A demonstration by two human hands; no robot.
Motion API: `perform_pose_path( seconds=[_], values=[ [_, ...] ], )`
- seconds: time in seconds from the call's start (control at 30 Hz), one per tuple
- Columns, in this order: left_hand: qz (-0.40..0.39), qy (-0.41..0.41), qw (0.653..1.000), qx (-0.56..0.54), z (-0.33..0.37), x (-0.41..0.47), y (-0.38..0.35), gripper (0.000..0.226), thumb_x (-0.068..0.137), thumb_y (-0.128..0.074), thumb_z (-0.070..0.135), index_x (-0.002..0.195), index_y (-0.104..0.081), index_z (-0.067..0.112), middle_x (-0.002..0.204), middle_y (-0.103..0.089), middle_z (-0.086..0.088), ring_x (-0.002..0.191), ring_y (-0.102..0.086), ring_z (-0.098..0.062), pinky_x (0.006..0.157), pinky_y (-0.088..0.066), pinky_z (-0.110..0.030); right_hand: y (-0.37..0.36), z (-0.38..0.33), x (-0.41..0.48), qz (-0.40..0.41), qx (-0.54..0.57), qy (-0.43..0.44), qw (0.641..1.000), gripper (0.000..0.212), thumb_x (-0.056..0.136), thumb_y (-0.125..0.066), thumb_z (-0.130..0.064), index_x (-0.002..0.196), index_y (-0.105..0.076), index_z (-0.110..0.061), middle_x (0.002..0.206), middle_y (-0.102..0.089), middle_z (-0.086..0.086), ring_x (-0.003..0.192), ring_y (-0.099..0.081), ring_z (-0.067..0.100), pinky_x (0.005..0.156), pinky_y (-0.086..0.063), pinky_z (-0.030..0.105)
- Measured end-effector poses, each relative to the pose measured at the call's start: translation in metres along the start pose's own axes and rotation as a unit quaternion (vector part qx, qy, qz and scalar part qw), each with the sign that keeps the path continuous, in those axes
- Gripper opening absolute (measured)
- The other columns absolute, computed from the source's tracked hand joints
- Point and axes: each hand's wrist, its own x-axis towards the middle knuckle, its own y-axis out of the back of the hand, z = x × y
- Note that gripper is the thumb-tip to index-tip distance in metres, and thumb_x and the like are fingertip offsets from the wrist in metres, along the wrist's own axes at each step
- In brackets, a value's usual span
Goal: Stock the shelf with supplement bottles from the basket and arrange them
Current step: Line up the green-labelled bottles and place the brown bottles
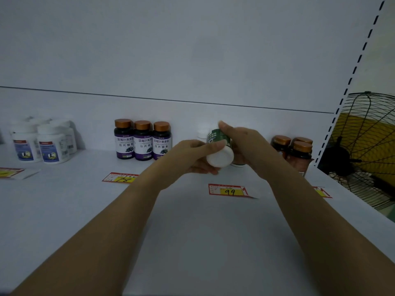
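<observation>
Both my hands hold one green-labelled bottle with a white cap, tipped so the cap faces me, just above the white shelf. My left hand grips it at the cap end, thumb lying across the side. My right hand wraps the far end, thumb on top. Behind them another white-capped bottle stands partly hidden. Three purple bottles with copper caps stand in a row to the left. Brown bottles with copper caps stand to the right. The basket is out of view.
White bottles with blue labels stand at far left. Red and yellow price tags lie along the shelf front. A slotted shelf upright bounds the right side, with a wire fan guard beyond it.
</observation>
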Motion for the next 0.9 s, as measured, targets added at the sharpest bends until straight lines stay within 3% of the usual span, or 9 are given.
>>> perform_pose_path(
  seconds=[0.1, 0.2, 0.27, 0.37, 0.47, 0.57, 0.63, 0.77, 0.9],
  values=[
    [-0.014, 0.032, 0.999, 0.003, -0.002, 0.000, 0.000, 0.054, 0.067, -0.062, 0.054, 0.101, -0.064, 0.012, 0.093, -0.074, -0.013, 0.089, -0.070, -0.027, 0.087, -0.055, -0.034, 0.000, 0.001, 0.001, -0.022, 0.003, -0.060, 0.998, 0.056, 0.082, -0.060, -0.057, 0.105, -0.067, -0.006, 0.094, -0.073, 0.017, 0.087, -0.071, 0.030, 0.083, -0.058, 0.045],
    [-0.006, 0.033, 0.999, 0.027, -0.003, 0.001, 0.000, 0.044, 0.071, -0.064, 0.049, 0.100, -0.063, 0.016, 0.095, -0.074, -0.010, 0.089, -0.070, -0.025, 0.090, -0.054, -0.035, 0.003, -0.001, 0.001, -0.035, -0.005, -0.067, 0.997, 0.053, 0.084, -0.058, -0.056, 0.110, -0.064, -0.010, 0.098, -0.072, 0.013, 0.088, -0.071, 0.026, 0.081, -0.059, 0.039],
    [0.017, 0.013, 0.997, 0.079, -0.005, 0.003, -0.003, 0.031, 0.076, -0.069, 0.041, 0.099, -0.057, 0.023, 0.095, -0.071, -0.001, 0.088, -0.070, -0.018, 0.085, -0.055, -0.028, 0.005, -0.001, 0.000, -0.042, -0.032, -0.043, 0.998, 0.052, 0.083, -0.057, -0.058, 0.112, -0.061, -0.015, 0.101, -0.071, 0.008, 0.089, -0.070, 0.021, 0.077, -0.059, 0.033],
    [0.058, -0.035, 0.980, 0.187, -0.011, 0.001, -0.010, 0.051, 0.072, -0.078, 0.037, 0.111, -0.046, 0.032, 0.092, -0.063, 0.018, 0.084, -0.063, 0.001, 0.068, -0.049, -0.010, 0.009, -0.005, -0.006, -0.027, -0.048, 0.016, 0.998, 0.043, 0.081, -0.065, -0.049, 0.111, -0.060, -0.019, 0.098, -0.070, 0.005, 0.087, -0.070, 0.018, 0.073, -0.060, 0.029],
    [0.080, -0.061, 0.959, 0.264, -0.019, 0.002, -0.013, 0.063, 0.072, -0.078, 0.040, 0.123, -0.043, 0.029, 0.096, -0.058, 0.020, 0.079, -0.055, 0.009, 0.063, -0.042, -0.003, 0.013, -0.007, -0.007, 0.006, -0.108, 0.061, 0.992, 0.037, 0.082, -0.068, -0.038, 0.114, -0.062, -0.021, 0.101, -0.067, 0.005, 0.091, -0.067, 0.018, 0.077, -0.058, 0.029],
    [0.094, -0.059, 0.938, 0.327, -0.024, 0.005, -0.010, 0.060, 0.082, -0.069, 0.040, 0.133, -0.043, 0.021, 0.125, -0.057, 0.004, 0.102, -0.054, -0.003, 0.079, -0.038, -0.012, 0.021, -0.003, -0.001, 0.075, -0.155, 0.077, 0.982, 0.039, 0.083, -0.069, -0.038, 0.119, -0.060, -0.026, 0.109, -0.060, 0.002, 0.098, -0.061, 0.018, 0.085, -0.055, 0.034],
    [0.083, -0.030, 0.917, 0.390, -0.030, 0.007, -0.008, 0.052, 0.091, -0.056, 0.039, 0.136, -0.042, 0.016, 0.137, -0.049, -0.002, 0.119, -0.049, -0.014, 0.089, -0.037, -0.020, 0.026, 0.002, 0.002, 0.112, -0.157, 0.080, 0.978, 0.038, 0.084, -0.069, -0.033, 0.121, -0.059, -0.026, 0.110, -0.059, -0.001, 0.098, -0.060, 0.017, 0.077, -0.054, 0.027],
    [0.036, 0.052, 0.882, 0.467, -0.045, 0.013, -0.004, 0.044, 0.101, -0.033, 0.033, 0.136, -0.040, 0.007, 0.142, -0.041, -0.011, 0.127, -0.041, -0.023, 0.104, -0.033, -0.032, 0.026, 0.019, 0.007, 0.119, -0.173, 0.079, 0.974, 0.035, 0.086, -0.068, -0.024, 0.120, -0.059, -0.023, 0.111, -0.059, -0.002, 0.098, -0.057, 0.015, 0.061, -0.043, 0.013],
    [0.003, 0.091, 0.842, 0.532, -0.059, 0.019, -0.002, 0.048, 0.103, -0.022, 0.030, 0.137, -0.035, -0.002, 0.141, -0.036, -0.020, 0.131, -0.033, -0.033, 0.109, -0.027, -0.039, 0.025, 0.031, 0.009, 0.107, -0.163, 0.055, 0.979, 0.030, 0.086, -0.068, -0.022, 0.115, -0.061, -0.022, 0.110, -0.060, -0.002, 0.096, -0.058, 0.015, 0.072, -0.053, 0.023]
  ],
)
